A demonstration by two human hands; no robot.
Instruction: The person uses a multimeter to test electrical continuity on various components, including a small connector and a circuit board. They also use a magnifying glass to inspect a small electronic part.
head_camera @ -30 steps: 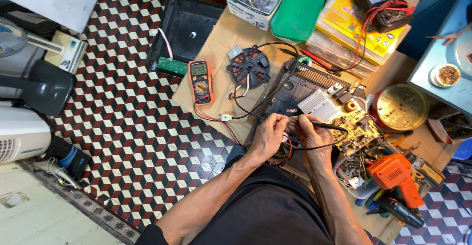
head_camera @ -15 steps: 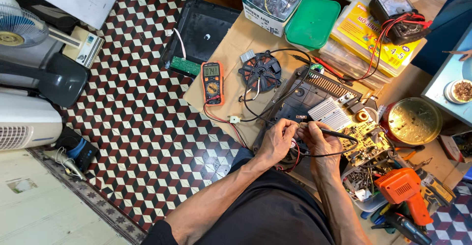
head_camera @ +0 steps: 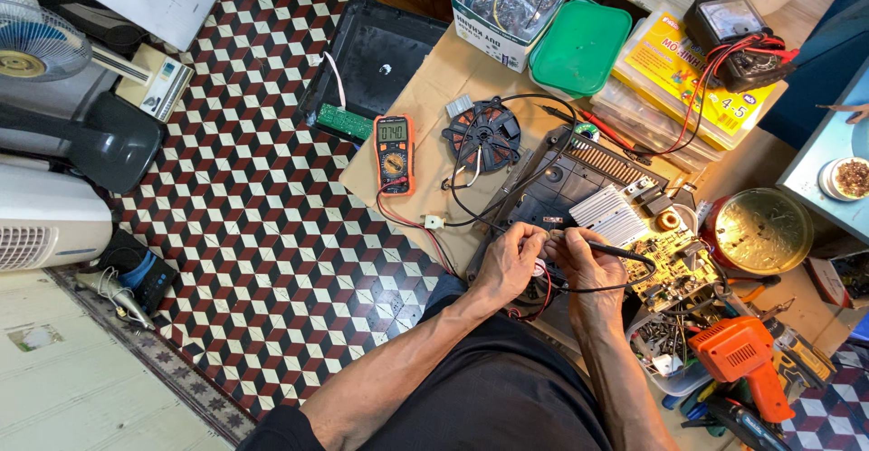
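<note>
**Head view: two hands worked at the near edge of an opened appliance**

Head camera looked straight down on a low cardboard-covered work surface point(head_camera: 425, 98) set on a floor of red, black and white cube-pattern tiles point(head_camera: 253, 234). The left hand point(head_camera: 509, 261) was curled, its fingertips pinched on something small at the front edge of the black appliance base point(head_camera: 552, 184); what it pinched was too small to tell. The right hand point(head_camera: 588, 265) was closed around a black probe point(head_camera: 625, 252), whose tip pointed left toward the left fingertips. Both hands met just beside the finned heat sink point(head_camera: 611, 216) and the yellow-green circuit board point(head_camera: 674, 265).

Room to move was tight on the right: an orange drill point(head_camera: 738, 356) lay near the right forearm, and a round brass-coloured dish point(head_camera: 759, 231) sat beyond the board. To the left, an orange multimeter point(head_camera: 395, 151) and a round black coil point(head_camera: 482, 136) lay on the cardboard, well apart from the hands, with red and black leads trailing between. Beyond the cardboard's left edge the tiled floor lay open as far as a fan point(head_camera: 45, 48) and a white appliance point(head_camera: 41, 220). A green lid point(head_camera: 579, 48) sat at the far edge.
</note>
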